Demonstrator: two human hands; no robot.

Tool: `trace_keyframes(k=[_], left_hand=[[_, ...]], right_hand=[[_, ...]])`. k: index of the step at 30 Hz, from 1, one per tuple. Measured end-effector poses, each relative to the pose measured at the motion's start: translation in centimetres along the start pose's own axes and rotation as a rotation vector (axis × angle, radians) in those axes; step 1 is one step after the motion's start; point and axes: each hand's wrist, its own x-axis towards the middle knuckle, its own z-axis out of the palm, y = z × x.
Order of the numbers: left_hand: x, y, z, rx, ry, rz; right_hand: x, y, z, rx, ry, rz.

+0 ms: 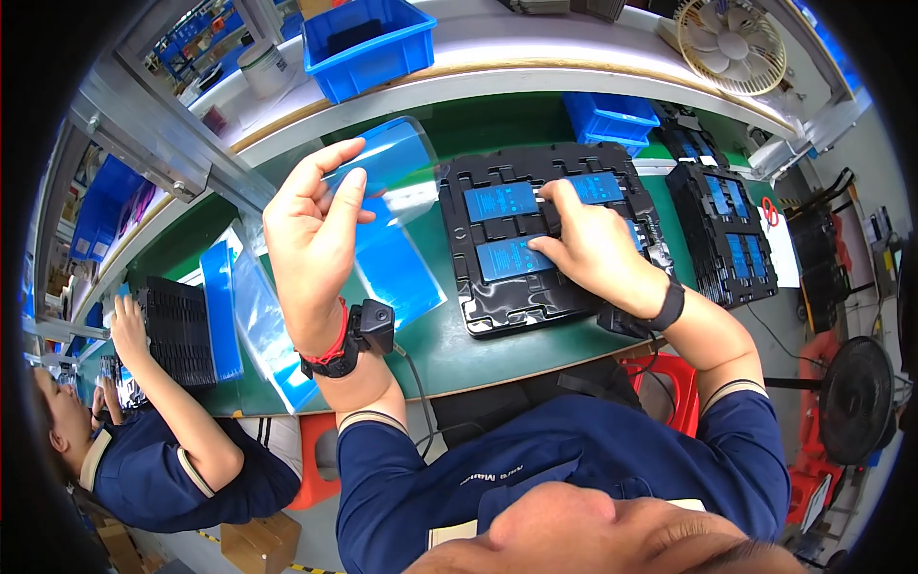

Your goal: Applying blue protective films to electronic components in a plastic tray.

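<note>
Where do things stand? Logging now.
Left hand holds film up. Right hand presses cell in tray. Nothing blocking.

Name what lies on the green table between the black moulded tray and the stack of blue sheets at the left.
In the head view, a blue film sheet lies flat between the black tray and the stack of sheets, below the raised left hand.
</note>
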Motion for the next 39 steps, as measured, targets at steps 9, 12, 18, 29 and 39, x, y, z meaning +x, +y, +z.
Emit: trace_keyframes(k=[9, 12, 18, 29, 39], left_hand=[[0.0, -0.2, -0.2, 0.042, 0.009, 0.01], [0.1, -0.5, -0.1, 0.067, -0.007, 0.0], [0.1, -0.8, 0.1, 0.034, -0.021, 0.049], [0.4, -1.8, 0.4, 0.011, -0.065, 0.055], [0.9, -3.0, -0.1, -0.001, 0.029, 0.053]], right_hand=[[-4.3, 9.3, -6.4, -0.24, 0.199, 0.39], [-4.6, 9.9, -5.7, 0.069, 0.044, 0.555], [-4.8, 8.6, -5.9, -0.116, 0.088, 0.564], [-5.7, 9.4, -6.4, 1.224, 0.187, 0.355], [-14.7, 14.9, -12.4, 1.17, 0.842, 0.375]])
